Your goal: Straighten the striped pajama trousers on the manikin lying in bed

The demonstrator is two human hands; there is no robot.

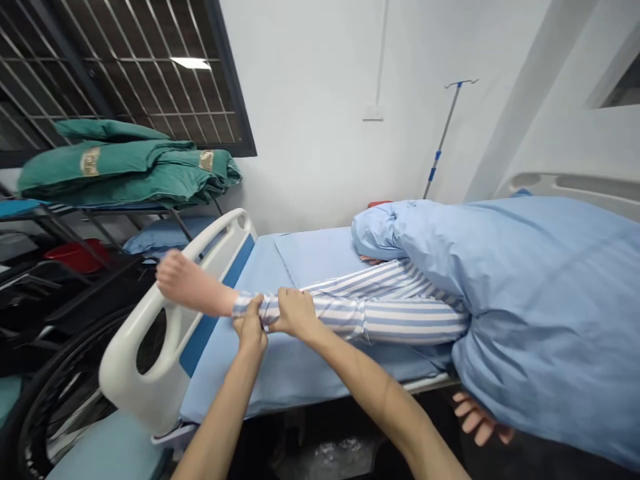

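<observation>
A leg in blue-and-white striped trousers [415,320] lies lengthwise over the bed, its bare foot [193,283] sticking out above the white footboard. The foot has a smooth, manikin-like look. My left hand [251,325] is closed around the trouser leg just above the ankle. Beside it, slightly further up the shin, my right hand [295,312] grips the same leg, fingers over the top. Behind this leg the other striped leg is partly visible. A light blue quilt [540,280] hides the body above the thighs.
The footboard [125,353] rises at the left end of the bed sheet [320,250]. A manikin-like hand [483,419] hangs from under the quilt. At left are a wheelchair wheel [30,400], green folded bedding [135,167] and a red basin [83,255]. An IV pole [443,137] stands behind.
</observation>
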